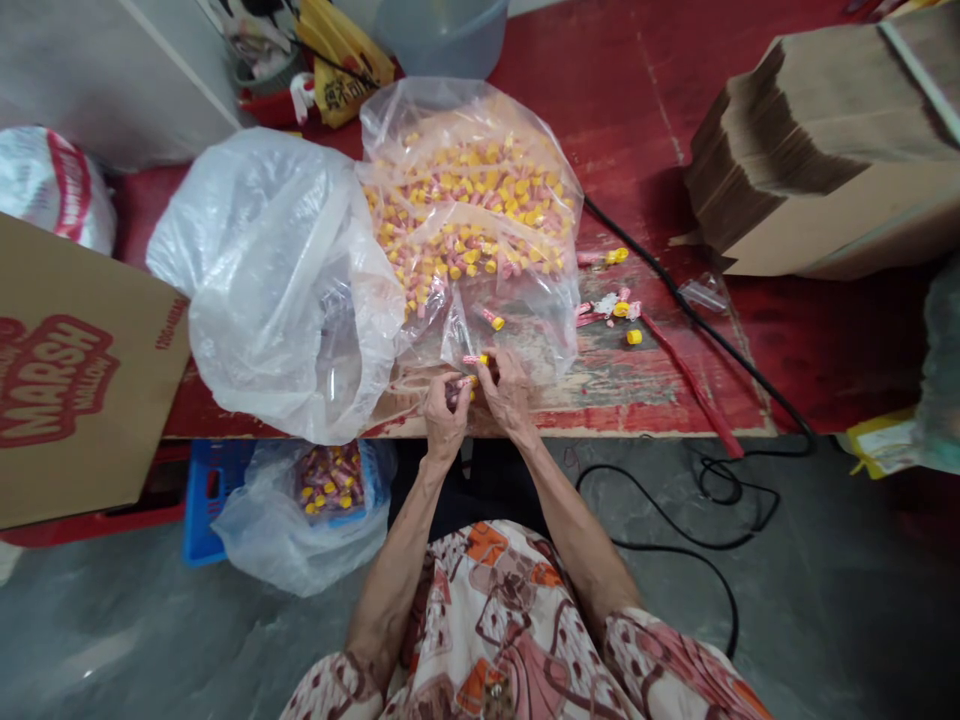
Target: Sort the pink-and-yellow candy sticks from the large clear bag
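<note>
My left hand (445, 408) and my right hand (508, 388) meet at the near edge of the red table (645, 120). The fingers of both are curled around small pink tubes with yellow caps (475, 360). Just beyond them lies a clear plastic bag (480, 215) full of the same pink and yellow pieces. A larger clear bag (281, 275) with pale contents sits to its left. A few loose pink and yellow pieces (613, 308) lie on the table to the right of my hands.
A brown "MARSH MALLOW" carton (71, 375) stands at the left. A stack of flat cardboard (832, 140) rests at the back right. A black cable (720, 345) runs across the table onto the floor. Below the table, a bag of pieces (326, 485) sits in a blue crate (210, 490).
</note>
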`<action>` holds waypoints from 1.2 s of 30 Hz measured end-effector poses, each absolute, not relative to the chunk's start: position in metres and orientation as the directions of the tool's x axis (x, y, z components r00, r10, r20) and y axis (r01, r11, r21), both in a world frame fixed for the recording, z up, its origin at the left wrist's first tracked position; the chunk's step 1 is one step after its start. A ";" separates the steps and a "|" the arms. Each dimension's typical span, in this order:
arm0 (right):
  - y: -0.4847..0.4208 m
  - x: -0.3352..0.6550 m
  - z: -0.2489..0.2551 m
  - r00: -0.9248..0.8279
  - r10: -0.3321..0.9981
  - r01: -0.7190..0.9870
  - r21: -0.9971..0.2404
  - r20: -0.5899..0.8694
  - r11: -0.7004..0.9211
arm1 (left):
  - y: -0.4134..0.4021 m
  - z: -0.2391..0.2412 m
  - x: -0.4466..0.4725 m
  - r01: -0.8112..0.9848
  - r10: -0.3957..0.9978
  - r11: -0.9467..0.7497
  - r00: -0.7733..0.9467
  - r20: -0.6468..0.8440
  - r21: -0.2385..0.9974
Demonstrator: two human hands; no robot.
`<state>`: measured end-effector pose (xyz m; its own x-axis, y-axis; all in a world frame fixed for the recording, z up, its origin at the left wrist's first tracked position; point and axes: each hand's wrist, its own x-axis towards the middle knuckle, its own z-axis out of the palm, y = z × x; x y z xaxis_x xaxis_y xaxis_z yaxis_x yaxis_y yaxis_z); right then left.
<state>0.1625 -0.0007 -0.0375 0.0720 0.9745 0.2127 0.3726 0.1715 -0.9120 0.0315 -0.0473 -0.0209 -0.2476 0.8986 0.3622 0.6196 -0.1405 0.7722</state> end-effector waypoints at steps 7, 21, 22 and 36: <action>-0.001 0.163 -0.037 0.070 0.971 0.365 -0.912 0.228 0.187 | -0.048 -0.020 0.032 0.616 0.897 -0.148 -0.246 0.367 0.774; -0.001 0.163 -0.039 0.078 0.967 0.354 -0.914 0.242 0.200 | -0.048 -0.018 0.033 0.607 0.895 -0.150 -0.253 0.369 0.780; -0.001 0.162 -0.039 0.079 0.966 0.356 -0.912 0.245 0.202 | -0.048 -0.018 0.033 0.603 0.897 -0.146 -0.254 0.362 0.785; 0.000 0.162 -0.041 0.087 0.961 0.366 -0.906 0.261 0.213 | -0.047 -0.016 0.034 0.621 0.885 -0.166 -0.249 0.393 0.766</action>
<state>0.1622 -0.0001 -0.0411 0.0866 0.9615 0.2609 0.3660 0.2129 -0.9059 0.0339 -0.0473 -0.0162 -0.2488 0.8851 0.3933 0.6207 -0.1659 0.7663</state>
